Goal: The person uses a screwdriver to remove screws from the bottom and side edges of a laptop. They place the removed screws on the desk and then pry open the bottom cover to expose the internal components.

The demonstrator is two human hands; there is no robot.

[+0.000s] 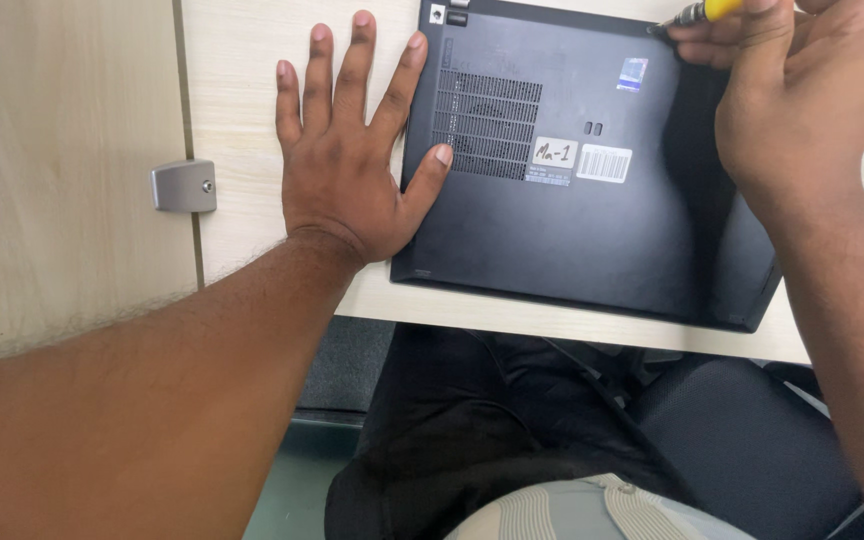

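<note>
We had the black laptop (592, 190) upside down at the near edge of the tabletop (242, 90). Our left hand (347, 150) lay flat, fingers spread, thumb pressing its vented base. Our right hand (802, 90) was closed around a yellow-handled screwdriver (697, 13), tip at a far-corner screw. The bottom cover was still on, so we judged the work barely started.

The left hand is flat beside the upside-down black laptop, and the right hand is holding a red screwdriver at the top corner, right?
Not quite. The head view shows the screwdriver handle is yellow, not red. The rest holds: the left hand lies flat beside the upside-down black laptop, and the right hand holds the tool at its top corner.
</note>
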